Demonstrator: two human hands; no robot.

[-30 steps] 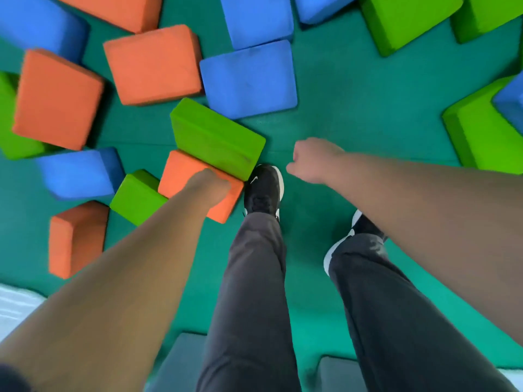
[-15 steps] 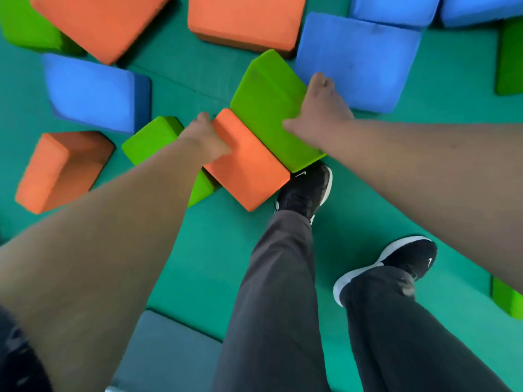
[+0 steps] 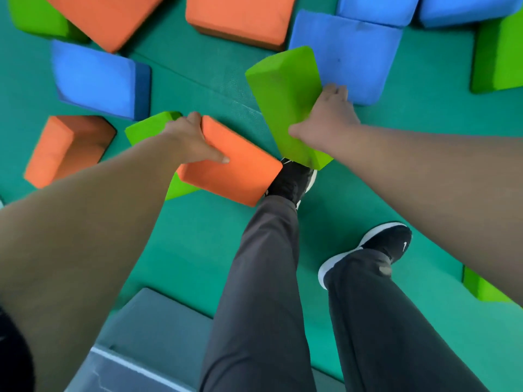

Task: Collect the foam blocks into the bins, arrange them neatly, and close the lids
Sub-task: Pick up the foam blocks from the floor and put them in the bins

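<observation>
My left hand [image 3: 192,140] grips an orange foam block [image 3: 240,171] by its left edge, thumb on top, and the block is lifted above a green block [image 3: 150,127] under it. My right hand [image 3: 325,120] grips a green foam block [image 3: 285,100] by its right side; that block is tilted up, its low corner over my left shoe [image 3: 294,179]. A grey bin edge [image 3: 147,335] shows at the bottom left, between my left arm and leg.
Loose foam blocks lie on the green mat: blue [image 3: 96,77], orange [image 3: 65,148], orange [image 3: 240,18], blue [image 3: 359,52], green [image 3: 501,55], green [image 3: 484,287]. My legs in dark trousers and my right shoe [image 3: 382,244] fill the lower middle.
Both hands reached forward and took hold of a block each. The green block has swung upright and apart from the orange one, which has lifted off the mat.
</observation>
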